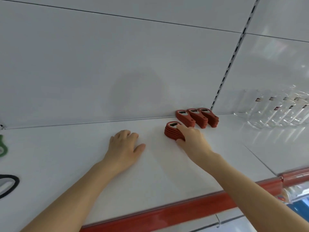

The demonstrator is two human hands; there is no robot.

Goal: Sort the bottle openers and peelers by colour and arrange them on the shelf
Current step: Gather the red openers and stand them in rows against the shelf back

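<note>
Along the lower edge of the frame runs the red edge strip of a white shelf, and two bare forearms reach over it from below. At the far left edge lie a black-rimmed tool and, higher up, a green tool, both cut off so their kind cannot be told. Near the middle of the frame the left hand rests palm down on the shelf, fingers loosely bent, thumb out to the right, holding nothing. Just right of centre the right hand grips a stack of red bottle openers: flat, rounded pieces piled unevenly, the top one showing a pale, dark-edged opening. Its fingers lie over the top of the pile and the thumb presses the near side. Behind it, against the white back panel, three more red stacks stand side by side, handles pointing toward the front. Far right, clear plastic packs lean in a row.
</note>
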